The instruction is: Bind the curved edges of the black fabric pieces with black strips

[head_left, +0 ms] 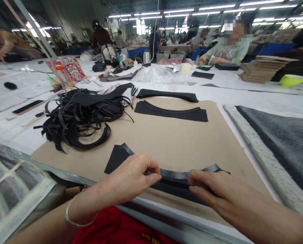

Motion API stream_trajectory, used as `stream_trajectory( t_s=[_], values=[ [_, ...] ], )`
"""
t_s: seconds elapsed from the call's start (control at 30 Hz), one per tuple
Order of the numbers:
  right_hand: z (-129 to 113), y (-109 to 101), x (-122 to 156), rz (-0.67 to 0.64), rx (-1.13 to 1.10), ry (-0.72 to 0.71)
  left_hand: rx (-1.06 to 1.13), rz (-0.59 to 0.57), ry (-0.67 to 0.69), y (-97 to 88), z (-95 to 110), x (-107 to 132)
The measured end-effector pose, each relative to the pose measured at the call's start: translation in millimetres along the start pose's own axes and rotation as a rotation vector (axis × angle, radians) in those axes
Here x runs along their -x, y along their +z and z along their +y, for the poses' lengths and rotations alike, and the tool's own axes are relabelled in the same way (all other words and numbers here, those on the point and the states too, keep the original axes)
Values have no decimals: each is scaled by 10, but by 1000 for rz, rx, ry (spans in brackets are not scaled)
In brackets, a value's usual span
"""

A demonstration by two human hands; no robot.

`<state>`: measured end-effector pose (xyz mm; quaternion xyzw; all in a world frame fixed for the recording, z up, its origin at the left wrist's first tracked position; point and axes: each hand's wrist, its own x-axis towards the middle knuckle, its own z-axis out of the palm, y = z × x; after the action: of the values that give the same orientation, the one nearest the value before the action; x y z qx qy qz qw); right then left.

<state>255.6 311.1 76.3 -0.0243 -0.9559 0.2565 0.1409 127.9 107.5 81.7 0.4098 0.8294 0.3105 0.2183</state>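
A curved black fabric piece [117, 158] lies near the table's front edge, with a shinier black strip [175, 174] along its curved upper edge. My left hand [141, 171] pinches that edge left of the middle, thumb and fingers pressed together. Farther right, my right hand [209, 186] pinches the same edge, its fingertips closed on the strip. The strip's right end lifts a little beyond my right hand. Parts of the piece are hidden under both hands. Two similar black pieces, a nearer one [171, 112] and a farther one [166, 95], lie at the back of the brown board.
A tangled heap of black strips [82, 115] covers the left of the brown board [166, 139]. To the right lies a grey slab [258, 149] with dark cloth on it. Stacked cardboard [263, 69] and a yellow-green bowl [292, 80] stand behind. A co-worker [227, 49] sits across the table.
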Motion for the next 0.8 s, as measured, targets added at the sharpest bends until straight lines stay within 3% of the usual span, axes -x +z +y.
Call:
stream_trajectory(
  t_s=[0.1,0.2,0.3,0.53,0.8],
  values=[
    [-15,69,-15,-437,-72,118,20,-70,-87,146,-128,-51],
    [-6,154,-92,-585,-19,307,-13,-77,-124,241,-213,-140],
    [52,276,-150,-608,89,396,-28,-71,-175,299,-273,-250],
    [78,417,-242,-613,220,456,-81,-68,-195,376,-383,-419],
    [3,512,-304,-611,354,439,-159,-34,-210,398,-413,-447]
  ],
)
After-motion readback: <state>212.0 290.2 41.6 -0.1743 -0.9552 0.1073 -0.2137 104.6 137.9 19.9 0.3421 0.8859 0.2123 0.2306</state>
